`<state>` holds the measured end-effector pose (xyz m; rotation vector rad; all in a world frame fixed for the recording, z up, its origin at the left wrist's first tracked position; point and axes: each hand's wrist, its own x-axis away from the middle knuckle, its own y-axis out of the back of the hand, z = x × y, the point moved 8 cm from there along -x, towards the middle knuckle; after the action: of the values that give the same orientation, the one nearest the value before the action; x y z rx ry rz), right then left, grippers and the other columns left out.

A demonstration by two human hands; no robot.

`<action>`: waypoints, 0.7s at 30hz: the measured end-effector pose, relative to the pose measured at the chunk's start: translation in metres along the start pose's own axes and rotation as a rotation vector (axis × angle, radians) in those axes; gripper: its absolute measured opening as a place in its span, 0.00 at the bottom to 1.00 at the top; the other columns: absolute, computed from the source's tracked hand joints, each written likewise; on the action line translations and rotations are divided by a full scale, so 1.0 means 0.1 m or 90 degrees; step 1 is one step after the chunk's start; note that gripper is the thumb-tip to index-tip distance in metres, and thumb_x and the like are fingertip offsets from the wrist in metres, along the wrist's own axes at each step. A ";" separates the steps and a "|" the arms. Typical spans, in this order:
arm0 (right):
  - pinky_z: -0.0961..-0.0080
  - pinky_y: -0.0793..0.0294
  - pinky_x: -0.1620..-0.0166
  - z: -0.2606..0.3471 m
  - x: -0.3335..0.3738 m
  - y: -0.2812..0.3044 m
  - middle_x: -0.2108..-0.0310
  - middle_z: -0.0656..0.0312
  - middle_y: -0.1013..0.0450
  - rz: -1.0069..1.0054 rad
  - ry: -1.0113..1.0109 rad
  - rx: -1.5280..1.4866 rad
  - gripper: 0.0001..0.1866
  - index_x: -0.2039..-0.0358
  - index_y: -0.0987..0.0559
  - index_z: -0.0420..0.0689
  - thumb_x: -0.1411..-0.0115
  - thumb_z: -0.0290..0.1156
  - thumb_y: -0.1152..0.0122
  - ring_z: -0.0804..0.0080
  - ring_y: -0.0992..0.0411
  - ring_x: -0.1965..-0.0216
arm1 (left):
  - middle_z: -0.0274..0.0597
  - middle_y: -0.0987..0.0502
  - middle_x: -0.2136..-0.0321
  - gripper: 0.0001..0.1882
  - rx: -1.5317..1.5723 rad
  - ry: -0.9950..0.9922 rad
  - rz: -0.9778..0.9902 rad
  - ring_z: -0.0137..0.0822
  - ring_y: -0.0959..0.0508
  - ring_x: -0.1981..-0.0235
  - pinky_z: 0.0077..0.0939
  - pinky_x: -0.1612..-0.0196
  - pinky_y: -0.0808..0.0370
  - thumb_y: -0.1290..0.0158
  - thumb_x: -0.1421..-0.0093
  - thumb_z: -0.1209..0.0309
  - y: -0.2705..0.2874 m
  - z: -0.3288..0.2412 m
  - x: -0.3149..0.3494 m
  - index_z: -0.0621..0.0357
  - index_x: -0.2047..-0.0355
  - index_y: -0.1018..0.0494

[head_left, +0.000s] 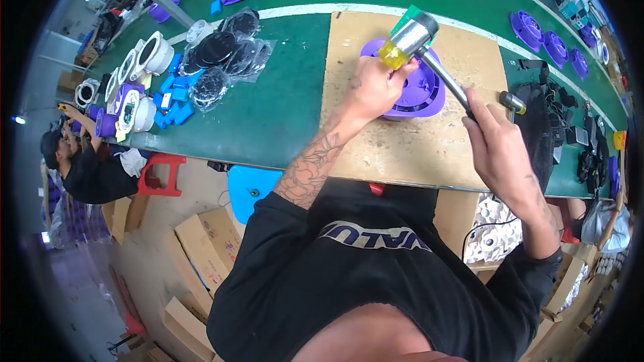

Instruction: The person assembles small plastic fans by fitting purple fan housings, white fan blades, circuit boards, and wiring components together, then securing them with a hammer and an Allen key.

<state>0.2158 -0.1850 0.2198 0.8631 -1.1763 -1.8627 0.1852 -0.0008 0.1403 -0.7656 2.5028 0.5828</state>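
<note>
My right hand (498, 144) is wrapped round the handle of a mallet (445, 77) with a metal head and a yellow striking face. The mallet head is above a round purple plastic housing (433, 106), which has slots and lies on a cardboard sheet (396, 151). At the housing's left side, my left hand (376, 87) has its fingers pinched together. What they hold, if anything, is hidden by the hand and the mallet head. A flat green piece (406, 19) shows behind the mallet head.
Blue blocks (178, 94), black discs in plastic bags (225, 50) and white housings (154, 53) stand left on the green table (288, 94). A second mallet (513, 102) and a black bag (533, 131) lie right. A co-worker (94, 167) is at far left.
</note>
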 end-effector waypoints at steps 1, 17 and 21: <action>0.60 0.27 0.64 0.03 -0.02 0.07 0.69 0.42 0.27 -0.059 0.048 -0.035 0.24 0.42 0.30 0.40 0.41 0.19 0.44 0.46 0.27 0.70 | 0.51 0.19 0.72 0.06 -0.025 0.010 0.013 0.38 0.18 0.72 0.28 0.68 0.24 0.43 0.42 0.74 -0.02 0.02 0.02 0.65 0.67 0.20; 0.64 0.25 0.60 0.20 0.07 0.41 0.65 0.40 0.26 -0.187 0.088 0.010 0.24 0.41 0.31 0.36 0.40 0.18 0.46 0.50 0.23 0.65 | 0.48 0.18 0.72 0.06 -0.041 -0.029 -0.002 0.31 0.19 0.75 0.24 0.70 0.25 0.42 0.41 0.74 0.01 -0.04 0.01 0.64 0.65 0.20; 0.65 0.25 0.61 0.09 0.00 0.37 0.66 0.42 0.26 -0.138 0.070 -0.019 0.24 0.42 0.30 0.38 0.40 0.19 0.44 0.52 0.23 0.66 | 0.47 0.18 0.72 0.06 -0.071 0.016 0.024 0.31 0.19 0.74 0.23 0.70 0.25 0.43 0.41 0.74 -0.01 0.10 -0.01 0.64 0.65 0.20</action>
<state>0.2175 -0.1920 0.2574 1.0986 -1.0189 -1.9711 0.1895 0.0037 0.1325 -0.7714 2.5295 0.7362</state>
